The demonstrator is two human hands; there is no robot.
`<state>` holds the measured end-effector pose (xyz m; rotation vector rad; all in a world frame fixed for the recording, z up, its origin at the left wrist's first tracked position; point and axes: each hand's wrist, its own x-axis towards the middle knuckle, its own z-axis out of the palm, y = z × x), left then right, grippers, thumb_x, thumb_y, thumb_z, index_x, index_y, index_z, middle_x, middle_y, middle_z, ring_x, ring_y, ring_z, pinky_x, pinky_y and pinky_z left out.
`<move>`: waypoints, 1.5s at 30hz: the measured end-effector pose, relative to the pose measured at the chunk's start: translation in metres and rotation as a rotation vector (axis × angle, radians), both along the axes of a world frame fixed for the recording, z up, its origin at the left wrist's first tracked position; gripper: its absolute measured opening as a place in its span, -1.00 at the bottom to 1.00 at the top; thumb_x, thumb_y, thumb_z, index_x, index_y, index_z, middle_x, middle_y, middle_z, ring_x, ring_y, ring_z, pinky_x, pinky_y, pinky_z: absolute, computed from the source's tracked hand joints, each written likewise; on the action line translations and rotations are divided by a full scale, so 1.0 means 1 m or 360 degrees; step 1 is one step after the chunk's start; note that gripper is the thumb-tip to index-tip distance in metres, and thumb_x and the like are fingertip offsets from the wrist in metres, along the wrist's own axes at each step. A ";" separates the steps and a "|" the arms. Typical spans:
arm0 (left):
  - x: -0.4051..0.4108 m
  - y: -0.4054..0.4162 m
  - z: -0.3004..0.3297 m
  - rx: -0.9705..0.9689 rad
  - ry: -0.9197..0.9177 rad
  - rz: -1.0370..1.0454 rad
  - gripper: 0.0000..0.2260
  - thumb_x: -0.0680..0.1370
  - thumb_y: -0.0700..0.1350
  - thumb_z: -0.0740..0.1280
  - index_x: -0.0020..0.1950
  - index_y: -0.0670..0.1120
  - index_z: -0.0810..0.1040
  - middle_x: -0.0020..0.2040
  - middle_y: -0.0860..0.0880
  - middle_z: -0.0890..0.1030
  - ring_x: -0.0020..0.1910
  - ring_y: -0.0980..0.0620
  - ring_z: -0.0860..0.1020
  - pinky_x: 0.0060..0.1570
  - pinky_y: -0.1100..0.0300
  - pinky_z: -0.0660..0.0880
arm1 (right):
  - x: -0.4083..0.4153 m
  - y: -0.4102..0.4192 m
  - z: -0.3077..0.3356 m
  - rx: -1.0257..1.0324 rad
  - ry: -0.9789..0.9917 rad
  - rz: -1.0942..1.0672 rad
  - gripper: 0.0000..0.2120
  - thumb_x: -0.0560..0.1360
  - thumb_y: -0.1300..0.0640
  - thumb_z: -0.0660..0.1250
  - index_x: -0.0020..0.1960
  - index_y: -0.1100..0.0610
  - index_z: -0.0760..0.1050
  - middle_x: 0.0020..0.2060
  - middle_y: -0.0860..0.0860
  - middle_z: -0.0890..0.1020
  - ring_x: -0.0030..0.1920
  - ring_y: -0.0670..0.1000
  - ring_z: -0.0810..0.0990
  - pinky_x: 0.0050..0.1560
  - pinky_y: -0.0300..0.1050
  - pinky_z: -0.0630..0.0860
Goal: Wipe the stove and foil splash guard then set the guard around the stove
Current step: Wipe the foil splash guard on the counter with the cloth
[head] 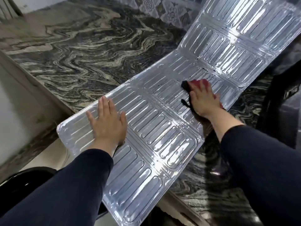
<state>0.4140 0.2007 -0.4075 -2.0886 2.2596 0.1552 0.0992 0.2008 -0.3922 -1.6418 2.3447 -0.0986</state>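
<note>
The foil splash guard (162, 128), a long shiny embossed sheet in several folding panels, lies unfolded across the marble counter, its far panel tilted up toward the wall. My left hand (108, 121) rests flat, fingers spread, on the near-left panel. My right hand (203, 100) presses a red and black cloth (197, 83) onto the middle panel, where small dark specks dot the foil. A dark glossy surface (276, 103) at the right edge may be the stove; I cannot tell.
The black-and-white veined marble counter (81, 51) stretches left and behind the guard. Patterned wall tiles (162, 7) rise at the back. The counter's front edge (32, 82) runs down the left, and a black glossy object (24, 178) sits at bottom left.
</note>
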 end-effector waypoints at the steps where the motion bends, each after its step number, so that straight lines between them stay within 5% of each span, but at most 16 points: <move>1: 0.000 0.000 0.000 -0.0005 0.0000 0.0000 -0.42 0.62 0.11 -0.23 0.56 -0.16 -0.19 0.57 -0.13 -0.23 0.55 -0.06 -0.24 0.46 -0.27 -0.14 | -0.011 -0.008 0.000 0.0018 0.0005 -0.0060 -0.53 0.61 -0.17 -0.19 0.51 -0.24 -0.11 0.56 -0.02 -0.17 0.54 0.11 -0.28 0.41 0.43 -0.24; 6: -0.003 -0.002 -0.002 -0.0035 0.0016 0.0020 -0.42 0.62 0.11 -0.21 0.56 -0.17 -0.18 0.57 -0.13 -0.21 0.55 -0.06 -0.22 0.46 -0.28 -0.15 | 0.012 -0.022 -0.002 0.0013 -0.0063 -0.0229 -0.53 0.61 -0.13 -0.19 0.52 -0.19 -0.10 0.56 0.01 -0.16 0.53 0.13 -0.29 0.41 0.36 -0.32; 15: -0.002 -0.002 0.000 0.0019 0.0091 0.0005 -0.42 0.61 0.11 -0.21 0.56 -0.17 -0.18 0.57 -0.14 -0.22 0.55 -0.06 -0.25 0.45 -0.29 -0.18 | 0.169 0.053 -0.005 -0.0256 -0.0126 0.0443 -0.56 0.61 -0.12 -0.18 0.49 -0.27 -0.01 0.56 -0.06 -0.07 0.54 0.05 -0.27 0.47 0.25 -0.29; 19: 0.001 -0.001 0.000 -0.0003 0.0083 -0.0021 -0.42 0.61 0.11 -0.22 0.56 -0.16 -0.19 0.57 -0.13 -0.21 0.55 -0.05 -0.25 0.46 -0.27 -0.17 | 0.152 -0.004 -0.004 -0.0208 -0.0083 0.0624 -0.55 0.61 -0.11 -0.17 0.49 -0.27 -0.01 0.56 -0.07 -0.06 0.55 0.04 -0.22 0.46 0.29 -0.25; 26: -0.001 -0.007 0.004 0.0081 0.0126 0.0044 -0.41 0.61 0.11 -0.14 0.56 -0.14 -0.18 0.57 -0.09 -0.23 0.55 -0.02 -0.26 0.45 -0.27 -0.19 | 0.066 -0.075 -0.001 -0.0091 -0.0017 0.0282 -0.54 0.62 -0.12 -0.15 0.51 -0.24 -0.05 0.57 -0.02 -0.10 0.55 0.08 -0.19 0.44 0.33 -0.22; 30: 0.002 -0.020 0.015 0.0112 0.0244 0.0244 -0.38 0.57 0.04 0.01 0.57 -0.10 -0.13 0.58 -0.07 -0.21 0.54 -0.03 -0.26 0.38 -0.36 -0.24 | 0.108 -0.055 -0.001 -0.0107 -0.0086 0.0205 -0.53 0.62 -0.10 -0.14 0.52 -0.20 -0.07 0.57 0.02 -0.12 0.54 0.13 -0.24 0.46 0.29 -0.25; 38: -0.006 -0.046 0.009 0.0030 0.0208 -0.0017 -0.48 0.63 -0.01 -0.14 0.56 -0.12 -0.17 0.58 -0.05 -0.19 0.55 0.00 -0.23 0.45 -0.29 -0.24 | 0.153 -0.020 -0.008 -0.0128 -0.0057 0.0289 -0.53 0.61 -0.10 -0.16 0.51 -0.23 -0.12 0.56 0.04 -0.18 0.53 0.14 -0.30 0.44 0.34 -0.29; 45: -0.005 -0.046 -0.002 -0.0083 0.0203 0.0015 -0.48 0.62 -0.01 -0.15 0.56 -0.10 -0.15 0.58 -0.01 -0.18 0.55 0.06 -0.21 0.46 -0.23 -0.25 | 0.175 -0.031 -0.004 -0.0164 -0.0105 0.0809 -0.55 0.62 -0.11 -0.17 0.50 -0.28 -0.07 0.56 -0.07 -0.10 0.54 0.04 -0.29 0.43 0.28 -0.37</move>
